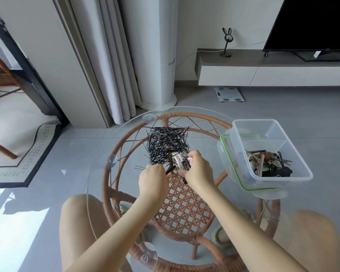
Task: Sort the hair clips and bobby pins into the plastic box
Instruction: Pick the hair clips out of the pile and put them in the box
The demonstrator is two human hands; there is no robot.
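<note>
A dense pile of black bobby pins [166,145] lies on the round glass tabletop [98,154]. At its near edge my right hand [197,170] is shut on several hair clips [182,161], pale and dark ones. Beside it my left hand [152,178] pinches a dark clip or a few pins [170,169] at the pile's near-left edge. The clear plastic box [271,126] sits at the table's right edge, divided in two. Its near compartment holds several mixed hair clips [269,163]; the far compartment looks almost empty.
The box rests on its clear lid with a green seal [234,169]. Under the glass is a rattan frame [185,205] with a woven shelf. My bare knees flank the table. A white column, curtains, a scale and a TV cabinet stand beyond.
</note>
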